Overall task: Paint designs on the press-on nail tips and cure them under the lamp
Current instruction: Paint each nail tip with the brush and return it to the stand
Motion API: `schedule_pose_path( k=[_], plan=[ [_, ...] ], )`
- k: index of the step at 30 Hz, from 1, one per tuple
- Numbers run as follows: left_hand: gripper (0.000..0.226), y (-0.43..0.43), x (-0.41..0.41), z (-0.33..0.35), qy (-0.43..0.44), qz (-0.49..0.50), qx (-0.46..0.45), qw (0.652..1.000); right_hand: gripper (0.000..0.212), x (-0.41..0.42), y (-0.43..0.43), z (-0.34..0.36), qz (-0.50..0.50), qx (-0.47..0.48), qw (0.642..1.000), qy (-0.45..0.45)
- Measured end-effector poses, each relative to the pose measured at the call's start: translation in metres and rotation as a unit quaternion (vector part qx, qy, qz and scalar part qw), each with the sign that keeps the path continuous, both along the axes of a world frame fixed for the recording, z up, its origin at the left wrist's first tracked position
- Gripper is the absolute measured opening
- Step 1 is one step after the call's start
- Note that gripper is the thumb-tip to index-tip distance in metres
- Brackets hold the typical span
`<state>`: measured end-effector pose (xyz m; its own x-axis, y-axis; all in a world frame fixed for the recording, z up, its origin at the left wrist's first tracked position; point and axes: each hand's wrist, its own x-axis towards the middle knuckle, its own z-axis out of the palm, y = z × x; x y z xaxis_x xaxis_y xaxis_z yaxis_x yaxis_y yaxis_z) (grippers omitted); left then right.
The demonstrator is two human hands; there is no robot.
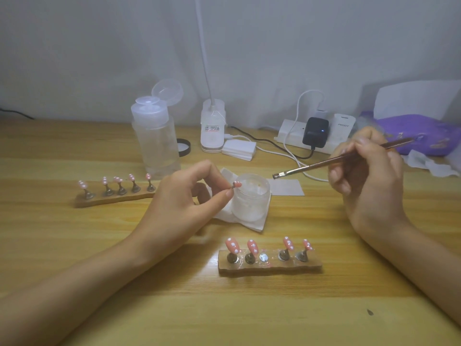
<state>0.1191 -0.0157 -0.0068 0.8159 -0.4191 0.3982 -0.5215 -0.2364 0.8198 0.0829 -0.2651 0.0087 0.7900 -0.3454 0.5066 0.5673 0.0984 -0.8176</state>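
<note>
Pinching one small pink nail tip [237, 184] with white dots between the thumb and forefinger of the left hand [182, 196], the other fingers curling loosely, right at the left rim of a round frosted jar [252, 198]; touching it or not, impossible to tell. Gripping a thin brown brush [324, 162] in the curled fingers of the right hand [366, 171], its flat bristle end pointing at the jar but staying apart from it. Not making out the contents of the jar, nor all of the creased white tissue [249, 221] under it. Counting four glossy pink tips on metal stems on the near rough wooden bar [269, 264], plus one bare round metal disc [263, 257]. Counting five more tips, blurred, on the far bar [112, 198]. Seeing one clear plastic bottle [156, 143] with its lid flipped open, and one white lamp base [212, 126], its neck getting cut off at the top edge.
</note>
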Motion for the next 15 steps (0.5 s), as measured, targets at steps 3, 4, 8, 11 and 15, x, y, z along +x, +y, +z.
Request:
schedule_pose_path(
  k=[3, 4, 8, 11, 15],
  plan=[
    [0.023, -0.0003, 0.0001, 0.0001, -0.001, 0.001, 0.002, 1.000, 0.024, -0.0013, 0.0003, 0.0000, 0.039, -0.050, 0.998, -0.024],
    [0.022, -0.0002, 0.0002, 0.0000, -0.002, 0.000, 0.004, 1.000, 0.021, -0.0021, 0.0007, -0.0006, 0.050, -0.072, 0.996, -0.029],
    [0.024, 0.0004, 0.0000, -0.0003, -0.004, -0.005, 0.004, 1.000, 0.012, -0.0038, 0.0017, -0.0006, 0.065, -0.119, 0.990, -0.039],
    [0.024, 0.0006, 0.0001, -0.0008, -0.003, -0.007, 0.004, 1.000, 0.009, -0.0035, 0.0002, 0.0001, 0.064, -0.119, 0.990, -0.050],
    [0.025, 0.0010, 0.0011, -0.0018, -0.004, -0.010, 0.003, 1.000, 0.015, -0.0019, -0.0023, -0.0018, 0.054, -0.100, 0.993, -0.038]
  ],
)
